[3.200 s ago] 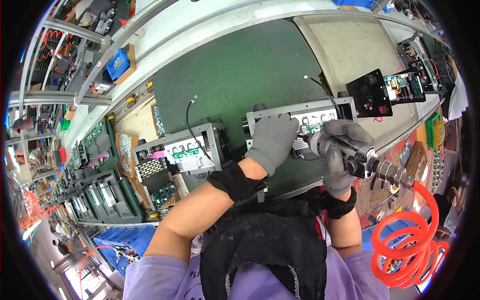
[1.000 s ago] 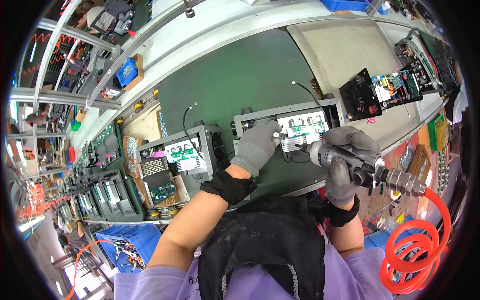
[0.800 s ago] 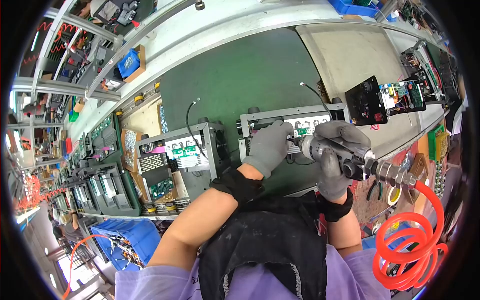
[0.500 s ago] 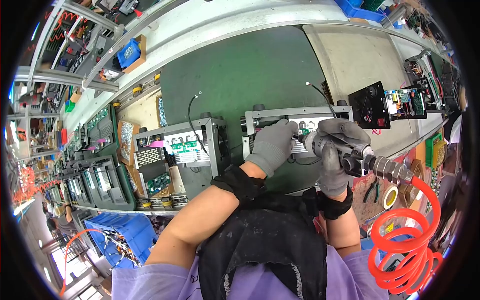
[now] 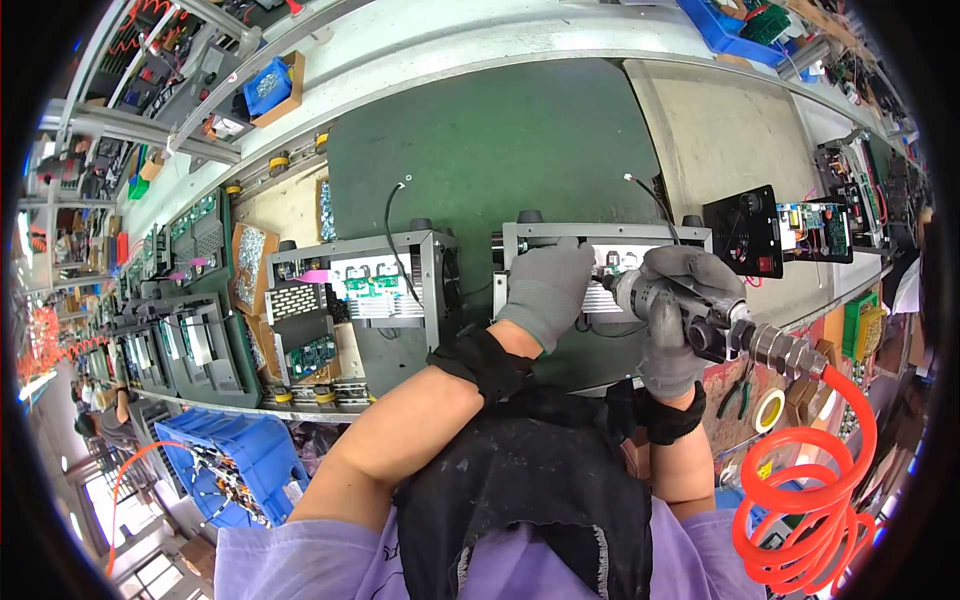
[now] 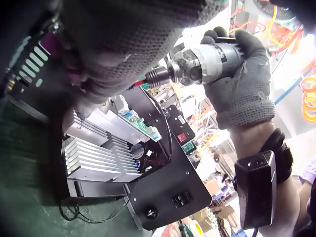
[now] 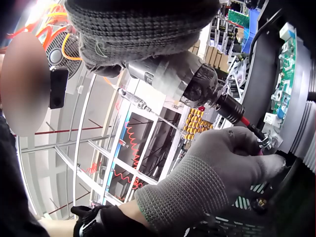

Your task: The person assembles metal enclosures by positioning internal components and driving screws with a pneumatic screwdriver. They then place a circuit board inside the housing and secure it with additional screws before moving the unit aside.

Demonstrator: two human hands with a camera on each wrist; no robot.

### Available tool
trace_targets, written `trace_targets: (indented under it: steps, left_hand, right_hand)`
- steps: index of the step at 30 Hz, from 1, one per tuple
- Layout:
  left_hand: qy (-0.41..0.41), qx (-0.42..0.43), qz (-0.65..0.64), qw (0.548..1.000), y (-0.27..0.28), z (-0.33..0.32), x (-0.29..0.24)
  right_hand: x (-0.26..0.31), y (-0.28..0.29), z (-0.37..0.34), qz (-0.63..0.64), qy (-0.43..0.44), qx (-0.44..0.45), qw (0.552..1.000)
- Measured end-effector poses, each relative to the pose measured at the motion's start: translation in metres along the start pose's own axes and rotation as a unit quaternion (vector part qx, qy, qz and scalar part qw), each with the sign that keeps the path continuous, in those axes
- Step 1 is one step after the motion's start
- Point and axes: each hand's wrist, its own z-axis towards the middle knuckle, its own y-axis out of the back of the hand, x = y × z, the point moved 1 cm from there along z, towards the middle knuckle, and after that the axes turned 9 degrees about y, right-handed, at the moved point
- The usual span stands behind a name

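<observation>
My gloved right hand point(image 5: 680, 310) grips a pneumatic screwdriver point(image 7: 190, 81) with taped body and a coiled red air hose point(image 5: 800, 480). Its bit point(image 7: 247, 123) points left into the open metal housing point(image 5: 610, 230) of a device. The gloved left hand point(image 5: 548, 290) reaches into that housing, thumb and index finger pinching a small shiny metal part point(image 7: 268, 141) at the bit's tip. Beside the fingers are a white-framed green circuit board point(image 7: 286, 74) and finned heat sinks point(image 6: 98, 158). In the left wrist view, the left hand's own fingers hide the bit's end.
A second open device point(image 5: 360, 285) stands to the left on the green mat point(image 5: 480, 140). A black panel with electronics point(image 5: 740, 230) lies at the right. Pliers point(image 5: 735, 395) and a tape roll point(image 5: 769, 410) lie at front right; a blue bin point(image 5: 235, 460) stands front left.
A second ago the bit stood apart from the left fingers; it has since moved left to meet them. The left hand stays in the housing. The head view has shifted slightly.
</observation>
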Motion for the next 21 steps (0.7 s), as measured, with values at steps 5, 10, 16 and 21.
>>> trace_targets:
  steps: [5, 10, 16, 21]
  left_hand:
    - [-0.023, -0.031, -0.013, 0.999, -0.005, -0.004, 0.001]
    - [0.045, 0.001, 0.0, 0.999, 0.002, -0.003, -0.006]
    - [0.066, -0.008, -0.039, 0.997, -0.02, 0.004, -0.003]
    - [0.053, -0.02, -0.005, 0.998, -0.023, 0.003, 0.0]
  right_hand:
    - [-0.008, -0.005, -0.001, 0.002, 0.019, -0.017, 1.0]
    - [-0.004, -0.008, 0.009, -0.009, 0.002, 0.025, 1.0]
    - [-0.009, -0.022, 0.015, -0.009, 0.006, -0.027, 1.0]
    - [-0.01, -0.031, 0.019, -0.06, 0.05, -0.02, 0.997]
